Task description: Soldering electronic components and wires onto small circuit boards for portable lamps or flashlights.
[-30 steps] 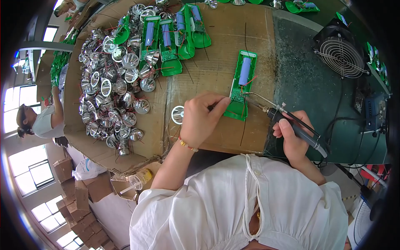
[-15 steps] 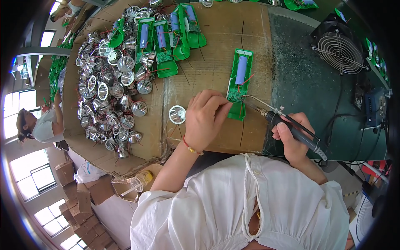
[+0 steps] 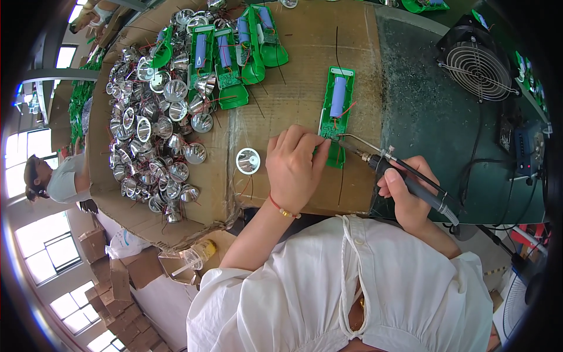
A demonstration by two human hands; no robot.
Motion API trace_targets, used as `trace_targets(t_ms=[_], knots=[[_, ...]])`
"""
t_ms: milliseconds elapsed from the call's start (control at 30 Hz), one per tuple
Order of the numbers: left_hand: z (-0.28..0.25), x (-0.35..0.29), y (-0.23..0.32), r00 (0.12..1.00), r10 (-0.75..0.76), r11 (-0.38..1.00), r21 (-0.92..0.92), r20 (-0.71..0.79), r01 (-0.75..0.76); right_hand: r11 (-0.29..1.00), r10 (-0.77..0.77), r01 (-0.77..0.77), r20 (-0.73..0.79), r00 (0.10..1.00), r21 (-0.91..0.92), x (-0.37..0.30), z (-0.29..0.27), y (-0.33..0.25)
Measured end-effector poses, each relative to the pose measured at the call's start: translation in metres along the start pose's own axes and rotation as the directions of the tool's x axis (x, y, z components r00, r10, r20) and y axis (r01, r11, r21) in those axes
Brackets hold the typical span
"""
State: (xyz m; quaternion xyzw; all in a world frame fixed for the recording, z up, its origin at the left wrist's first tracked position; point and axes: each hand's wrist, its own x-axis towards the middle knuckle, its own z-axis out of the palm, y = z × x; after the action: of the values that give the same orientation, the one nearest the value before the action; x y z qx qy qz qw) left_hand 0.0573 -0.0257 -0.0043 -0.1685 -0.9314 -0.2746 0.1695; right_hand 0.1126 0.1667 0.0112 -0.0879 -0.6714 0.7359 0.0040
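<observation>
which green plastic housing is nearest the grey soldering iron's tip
The green plastic housing lying alone on brown cardboard, beside the left hand; the others lie farther off, by silver cone reflectors or near the picture's rim.

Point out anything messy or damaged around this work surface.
The cardboard box has a ragged near rim, as if torn; pale specks litter the green tabletop, looking like spilled debris.

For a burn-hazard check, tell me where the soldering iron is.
In the head view, right of centre, the soldering iron is in the right hand, its tip pointing at the green housing.
</observation>
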Motion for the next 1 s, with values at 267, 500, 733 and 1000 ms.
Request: trace_targets(t_ms=[267, 500, 733, 1000], knots=[[-0.001, -0.001, -0.002, 0.999, -0.044, 0.998, -0.039, 0.022, 0.044, 0.994, -0.096, 0.098, -0.035, 0.995, 0.049, -0.001, -0.004, 0.003], [-0.002, 0.002, 0.001, 0.996, -0.072, 0.996, -0.042, 0.048, 0.074, 0.995, -0.093, 0.094, -0.023, 0.995, 0.046, 0.000, -0.011, 0.006], [-0.004, 0.006, 0.004, 0.989, -0.130, 0.987, -0.081, 0.067, 0.135, 0.993, -0.106, 0.109, -0.056, 0.993, 0.049, 0.005, -0.020, 0.009], [-0.032, 0.018, 0.002, 0.934, -0.210, 0.971, -0.047, 0.290, 0.233, 0.974, -0.223, 0.225, -0.166, 0.961, -0.011, 0.017, -0.051, 0.010]])
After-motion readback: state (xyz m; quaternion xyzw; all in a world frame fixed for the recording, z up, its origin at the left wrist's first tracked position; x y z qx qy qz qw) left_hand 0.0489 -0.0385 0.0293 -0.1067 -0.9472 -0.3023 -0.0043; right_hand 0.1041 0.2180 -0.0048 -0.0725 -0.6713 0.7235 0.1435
